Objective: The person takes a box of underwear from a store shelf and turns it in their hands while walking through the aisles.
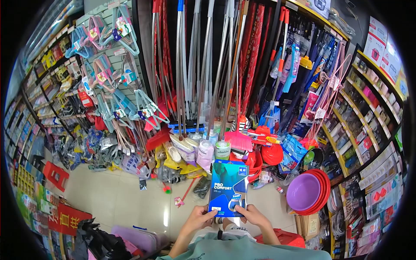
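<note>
A flat blue-and-green box (225,180) printed "PRO COMFORT" is held upright in front of my body, with its printed face towards me. My left hand (199,218) grips its lower left corner, thumb on the front. At the lower right corner, my right hand (254,215) holds it the same way. A dark picture, too small to make out, shows near the lower right of the box front. The fingers behind the box are hidden.
Brooms and mops with metal poles (208,73) hang ahead. Bundles of clothes hangers (123,30) are at upper left. A purple basin (303,193) rests in red ones on the right. Bagged goods (134,164) lie along the floor. A red stool (55,175) stands left.
</note>
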A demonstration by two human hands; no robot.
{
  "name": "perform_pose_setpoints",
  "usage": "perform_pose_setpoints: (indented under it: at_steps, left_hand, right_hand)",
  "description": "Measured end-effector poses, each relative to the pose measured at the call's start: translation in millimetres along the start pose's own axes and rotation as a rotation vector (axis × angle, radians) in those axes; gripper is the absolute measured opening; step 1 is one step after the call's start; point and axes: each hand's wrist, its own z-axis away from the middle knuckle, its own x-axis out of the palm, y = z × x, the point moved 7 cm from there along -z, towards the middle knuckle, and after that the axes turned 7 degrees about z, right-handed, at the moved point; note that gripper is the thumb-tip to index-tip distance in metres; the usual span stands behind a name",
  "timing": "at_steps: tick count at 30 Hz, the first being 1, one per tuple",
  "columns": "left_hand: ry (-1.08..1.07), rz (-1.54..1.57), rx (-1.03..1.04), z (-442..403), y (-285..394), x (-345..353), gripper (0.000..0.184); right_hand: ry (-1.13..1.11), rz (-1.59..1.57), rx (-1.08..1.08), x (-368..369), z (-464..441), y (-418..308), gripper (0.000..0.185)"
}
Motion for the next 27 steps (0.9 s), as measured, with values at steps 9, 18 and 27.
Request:
perform_pose_setpoints:
  at_steps: [9,18,27]
  left_hand:
    - [0.086,-0.082,0.084,-2,0,-7,0.029]
    - [0.141,-0.055,0.089,-9,-9,-12,0.028]
    - [0.22,-0.006,0.137,-9,-16,-22,0.029]
  right_hand:
    - [0.05,-0.128,-0.087,-2,-2,-9,0.037]
    - [-0.003,-0.216,-0.051,-3,5,-15,0.033]
    - [-0.089,-0.202,-0.035,1,5,-12,0.032]
